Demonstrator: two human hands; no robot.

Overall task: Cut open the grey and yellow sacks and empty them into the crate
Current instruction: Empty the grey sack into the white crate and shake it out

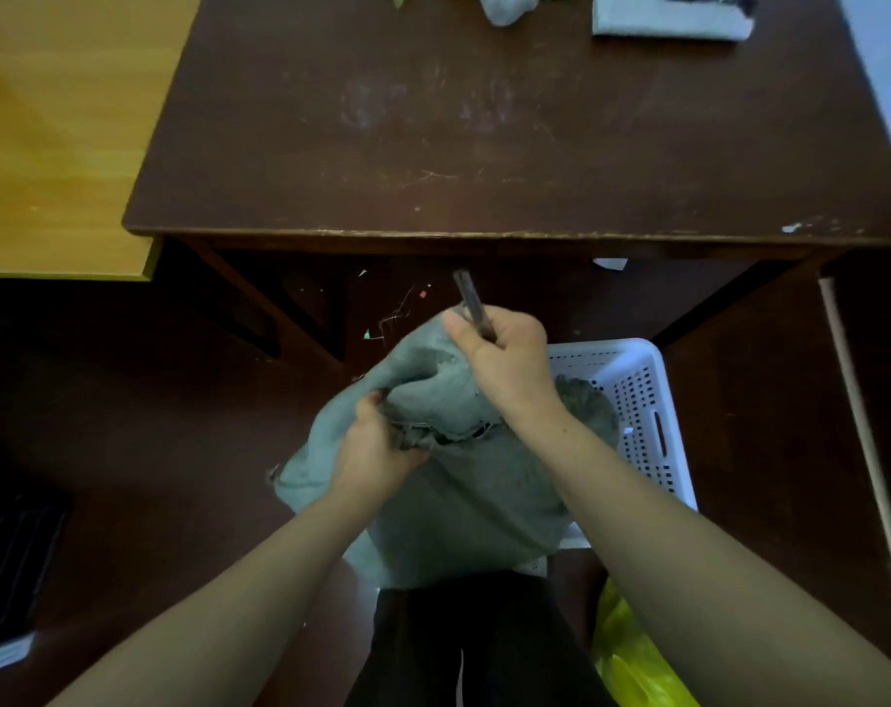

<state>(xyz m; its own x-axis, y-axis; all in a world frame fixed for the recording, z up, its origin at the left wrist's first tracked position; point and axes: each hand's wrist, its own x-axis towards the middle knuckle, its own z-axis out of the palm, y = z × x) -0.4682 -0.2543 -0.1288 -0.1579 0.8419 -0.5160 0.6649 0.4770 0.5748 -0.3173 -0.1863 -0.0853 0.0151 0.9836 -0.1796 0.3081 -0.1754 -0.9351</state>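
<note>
Dark floor (127, 400) below brown table (484, 145): grey sack (459, 492) is hanging over the white perforated crate (642, 390), slit gaping. Left hand (382, 441) is gripping the torn edge; right hand (504, 359) is clenching a slim dark cutter (471, 303). Emptying is likely starting, with upending needed next. Yellow sack (632, 655) is lying nearby.

text: none legible | labels: none | numbers: none | signs: none

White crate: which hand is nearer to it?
Right. The right hand, gripping a dark tool, is at the far left corner of the white crate; the left hand grips the grey sack further left.
</note>
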